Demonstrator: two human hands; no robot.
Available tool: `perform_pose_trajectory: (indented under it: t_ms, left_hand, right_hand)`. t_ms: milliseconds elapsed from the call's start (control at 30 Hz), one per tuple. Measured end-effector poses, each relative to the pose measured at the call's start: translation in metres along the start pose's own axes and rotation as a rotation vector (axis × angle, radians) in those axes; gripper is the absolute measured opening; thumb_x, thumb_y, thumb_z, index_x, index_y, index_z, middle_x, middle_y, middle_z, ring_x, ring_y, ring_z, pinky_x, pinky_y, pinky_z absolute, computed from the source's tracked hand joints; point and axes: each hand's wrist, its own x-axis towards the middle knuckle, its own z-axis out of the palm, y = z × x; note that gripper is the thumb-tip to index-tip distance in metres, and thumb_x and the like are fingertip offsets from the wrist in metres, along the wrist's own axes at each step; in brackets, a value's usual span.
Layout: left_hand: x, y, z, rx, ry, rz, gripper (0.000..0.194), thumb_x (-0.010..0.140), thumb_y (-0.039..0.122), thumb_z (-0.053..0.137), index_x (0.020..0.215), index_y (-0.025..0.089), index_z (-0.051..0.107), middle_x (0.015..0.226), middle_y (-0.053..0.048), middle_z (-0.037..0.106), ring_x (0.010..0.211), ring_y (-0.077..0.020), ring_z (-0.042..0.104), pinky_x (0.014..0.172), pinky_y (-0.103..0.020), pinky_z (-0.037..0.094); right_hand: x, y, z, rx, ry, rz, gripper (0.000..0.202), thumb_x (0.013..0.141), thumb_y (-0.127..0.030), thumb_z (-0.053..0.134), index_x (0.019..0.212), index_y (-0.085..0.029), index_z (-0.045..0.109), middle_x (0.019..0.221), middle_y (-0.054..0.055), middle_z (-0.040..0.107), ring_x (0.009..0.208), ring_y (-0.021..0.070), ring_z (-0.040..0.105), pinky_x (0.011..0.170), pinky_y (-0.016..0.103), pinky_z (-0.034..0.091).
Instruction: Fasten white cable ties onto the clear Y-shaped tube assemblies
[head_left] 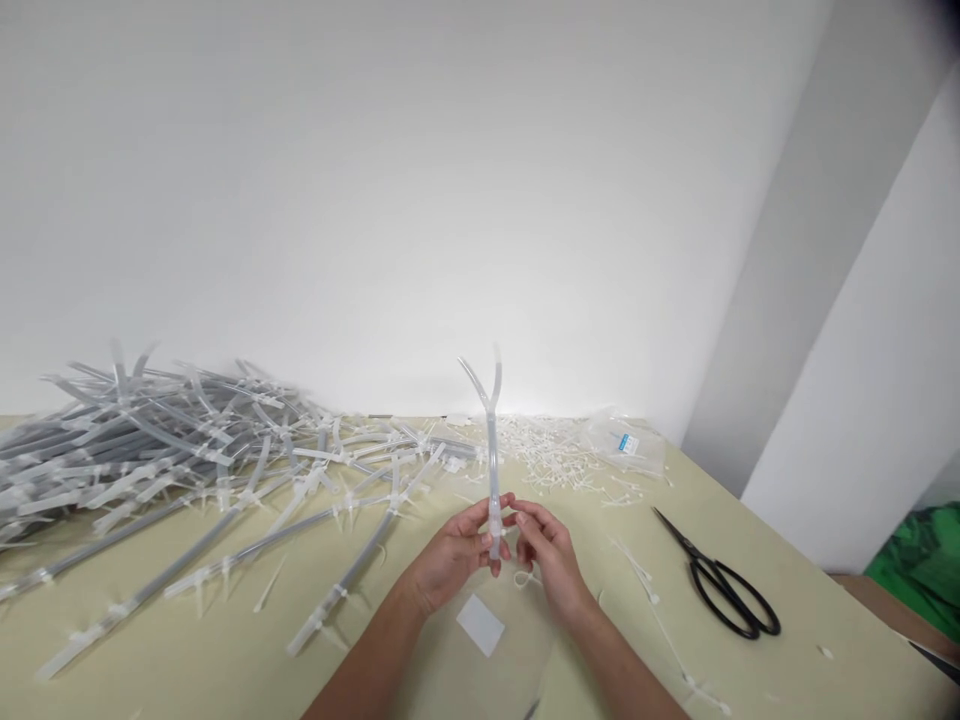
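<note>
Near the middle of the table, my left hand (461,540) is closed around the lower end of a clear, Y-shaped plastic tube (493,450). The tube stands upright, its two branches spread at the top. My right hand (546,548) is at the tube's right side, fingers curled and pinching a thin white cable tie by the tube's lower end; the fingers partly hide the tie. Under the right hand shows a small white loop (527,579). A white rectangular label (480,625) lies just below my hands.
A large heap of similar branched tubes (150,440) covers the left side, some lying towards the front. Loose white cable ties (551,450) are scattered at the back, beside a clear plastic bag (637,452). Black scissors (724,585) lie at the right. A white wall (465,200) rises behind.
</note>
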Motion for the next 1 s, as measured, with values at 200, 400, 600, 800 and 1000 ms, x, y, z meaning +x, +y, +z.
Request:
perform_pose_trajectory:
  t_ms: [200, 400, 600, 800, 1000]
  left_hand:
    - [0.0, -0.001, -0.009, 0.005, 0.062, 0.001, 0.043, 0.08, 0.018, 0.062, 0.122, 0.023, 0.057, 0.12, -0.01, 0.048, 0.078, -0.0146, 0.053, 0.062, -0.026, 0.039]
    - [0.0, -0.002, -0.013, -0.001, 0.091, -0.002, 0.043, 0.078, 0.02, 0.065, 0.119, 0.027, 0.057, 0.111, -0.007, 0.048, 0.077, -0.0142, 0.053, 0.061, -0.027, 0.04]
    - [-0.001, -0.001, -0.01, -0.006, 0.095, 0.003, 0.042, 0.077, 0.02, 0.065, 0.118, 0.026, 0.058, 0.105, -0.006, 0.048, 0.077, -0.0146, 0.054, 0.062, -0.027, 0.04]
    - [-0.002, -0.002, -0.007, 0.0, 0.081, -0.013, 0.045, 0.076, 0.02, 0.067, 0.119, 0.025, 0.058, 0.105, -0.007, 0.049, 0.076, -0.0152, 0.056, 0.063, -0.028, 0.04]
    - [-0.003, -0.004, -0.007, 0.007, 0.082, -0.022, 0.045, 0.077, 0.017, 0.063, 0.12, 0.024, 0.057, 0.105, -0.007, 0.05, 0.076, -0.0161, 0.056, 0.062, -0.028, 0.04]
  right_hand:
    - [0.007, -0.008, -0.008, -0.232, 0.305, -0.134, 0.033, 0.08, -0.05, 0.056, 0.092, -0.02, 0.061, 0.077, 0.003, 0.063, 0.054, 0.0128, 0.048, 0.052, 0.027, 0.041]
    - [0.027, -0.035, -0.061, -0.61, 0.35, -0.095, 0.027, 0.079, -0.044, 0.053, 0.088, -0.02, 0.064, 0.08, 0.004, 0.066, 0.056, 0.0169, 0.056, 0.053, 0.03, 0.042]
    - [0.001, -0.058, -0.147, -1.169, 0.291, 0.033, 0.008, 0.065, -0.026, 0.063, 0.069, -0.021, 0.067, 0.075, 0.006, 0.068, 0.074, 0.0241, 0.06, 0.063, 0.032, 0.035]
    - [-0.035, -0.048, -0.176, -1.469, 0.186, 0.117, 0.015, 0.071, -0.018, 0.055, 0.056, -0.02, 0.059, 0.07, 0.006, 0.063, 0.067, 0.0222, 0.058, 0.057, 0.03, 0.027]
    - [-0.038, -0.044, -0.168, -1.514, 0.209, 0.074, 0.018, 0.079, -0.019, 0.047, 0.061, -0.02, 0.051, 0.075, 0.009, 0.062, 0.072, 0.0253, 0.058, 0.057, 0.031, 0.024]
